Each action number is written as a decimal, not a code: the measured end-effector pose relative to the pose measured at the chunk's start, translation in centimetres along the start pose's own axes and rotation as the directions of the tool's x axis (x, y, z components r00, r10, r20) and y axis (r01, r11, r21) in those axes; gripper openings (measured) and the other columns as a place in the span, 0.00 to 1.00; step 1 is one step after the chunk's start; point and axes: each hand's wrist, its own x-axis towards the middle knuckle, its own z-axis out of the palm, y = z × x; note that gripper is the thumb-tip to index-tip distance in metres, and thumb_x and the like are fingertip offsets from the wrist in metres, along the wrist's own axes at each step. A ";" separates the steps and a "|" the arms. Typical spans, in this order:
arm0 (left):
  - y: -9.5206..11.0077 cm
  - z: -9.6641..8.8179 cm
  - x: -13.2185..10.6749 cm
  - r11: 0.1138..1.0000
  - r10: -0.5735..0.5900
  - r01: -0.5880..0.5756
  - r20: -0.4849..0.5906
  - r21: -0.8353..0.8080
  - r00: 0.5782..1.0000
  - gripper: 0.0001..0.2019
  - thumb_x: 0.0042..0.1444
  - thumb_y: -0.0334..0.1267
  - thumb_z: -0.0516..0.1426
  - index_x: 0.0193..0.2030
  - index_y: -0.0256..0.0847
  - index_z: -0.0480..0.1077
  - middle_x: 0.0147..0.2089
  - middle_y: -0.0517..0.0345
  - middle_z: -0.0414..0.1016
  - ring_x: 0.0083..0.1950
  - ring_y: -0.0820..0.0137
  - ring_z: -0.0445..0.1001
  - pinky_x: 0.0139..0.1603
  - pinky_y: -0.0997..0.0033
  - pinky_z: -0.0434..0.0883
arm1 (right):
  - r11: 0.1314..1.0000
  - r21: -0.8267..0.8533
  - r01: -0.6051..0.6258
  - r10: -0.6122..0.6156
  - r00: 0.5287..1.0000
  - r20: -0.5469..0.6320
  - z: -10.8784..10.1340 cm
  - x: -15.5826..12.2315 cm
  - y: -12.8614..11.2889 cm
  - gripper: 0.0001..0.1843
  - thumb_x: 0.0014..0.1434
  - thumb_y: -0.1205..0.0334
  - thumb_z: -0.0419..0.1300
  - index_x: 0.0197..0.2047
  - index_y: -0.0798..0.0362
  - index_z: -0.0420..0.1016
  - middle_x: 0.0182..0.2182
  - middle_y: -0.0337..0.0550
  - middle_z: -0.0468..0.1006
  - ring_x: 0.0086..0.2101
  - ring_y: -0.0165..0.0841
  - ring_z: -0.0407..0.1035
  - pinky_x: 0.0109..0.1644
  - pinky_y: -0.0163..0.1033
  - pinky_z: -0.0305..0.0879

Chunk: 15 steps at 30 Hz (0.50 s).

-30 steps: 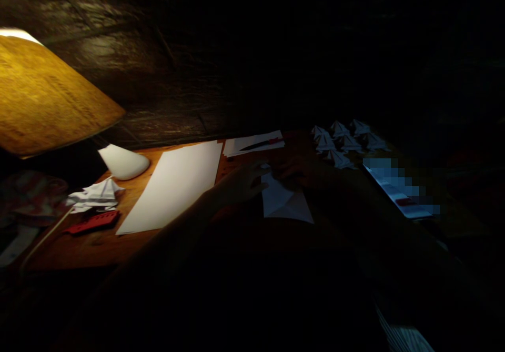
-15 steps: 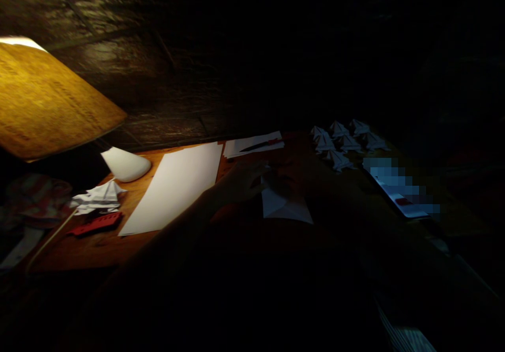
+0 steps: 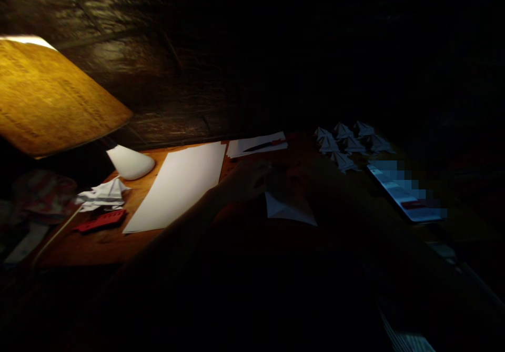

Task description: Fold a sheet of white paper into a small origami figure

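A small white piece of folded paper (image 3: 291, 210) lies on the dim wooden table, its near edge spread towards me. My left hand (image 3: 246, 179) is at its upper left, fingers bent and closed on the paper's far part. From the upper right my right hand (image 3: 303, 173) meets the same far part, with fingers curled in close to the left ones. Deep shadow covers both hands, and the fingertips barely show. Left of my left forearm lies a stack of white sheets (image 3: 181, 183).
Behind, a knife (image 3: 262, 145) rests on smaller sheets (image 3: 235, 149). Several folded paper figures (image 3: 342, 161) stand at the back right, beside a lit phone (image 3: 410, 204). On the left are a lamp (image 3: 59, 99), its white base (image 3: 132, 163), a crumpled-looking paper figure (image 3: 104, 195) and a red object (image 3: 101, 220).
My right hand has shifted to the paper's upper right, uncovering more of its middle. My left hand stays at the upper left. The whole view has moved slightly.
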 end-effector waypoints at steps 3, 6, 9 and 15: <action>0.0 0.0 0.1 1.000 0.002 -0.002 -0.001 0.007 1.000 0.23 0.63 0.41 0.57 0.64 0.42 0.67 0.68 0.47 0.69 0.66 0.52 0.69 0.64 0.44 0.65 | 0.998 -0.013 -0.057 0.057 0.998 -0.001 -0.4 -0.2 -0.1 0.13 0.57 0.61 0.58 0.39 0.48 0.85 0.36 0.48 0.83 0.37 0.39 0.74 0.42 0.42 0.58; -0.1 0.0 0.1 1.000 0.008 -0.008 -0.002 0.007 1.000 0.22 0.62 0.41 0.57 0.63 0.42 0.68 0.68 0.47 0.69 0.66 0.53 0.69 0.64 0.46 0.65 | 0.998 -0.029 -0.060 0.060 0.998 0.009 -0.7 -0.4 -0.2 0.14 0.57 0.60 0.57 0.37 0.49 0.85 0.35 0.48 0.84 0.36 0.40 0.74 0.42 0.43 0.59; -0.1 0.0 0.0 1.000 0.005 -0.005 0.001 -0.007 1.000 0.21 0.64 0.41 0.56 0.63 0.44 0.68 0.68 0.48 0.69 0.66 0.54 0.70 0.64 0.46 0.65 | 0.998 -0.041 -0.045 0.048 0.997 0.059 -0.6 -0.5 -0.2 0.15 0.58 0.58 0.56 0.36 0.51 0.85 0.34 0.50 0.84 0.34 0.41 0.75 0.39 0.43 0.59; -0.1 0.1 0.0 1.000 0.000 0.000 0.003 -0.021 1.000 0.23 0.64 0.43 0.57 0.64 0.43 0.67 0.68 0.47 0.69 0.68 0.53 0.68 0.66 0.44 0.63 | 0.998 -0.029 -0.059 0.060 0.998 0.023 -0.2 -0.4 -0.2 0.14 0.58 0.60 0.56 0.37 0.51 0.84 0.35 0.49 0.84 0.34 0.40 0.73 0.38 0.43 0.57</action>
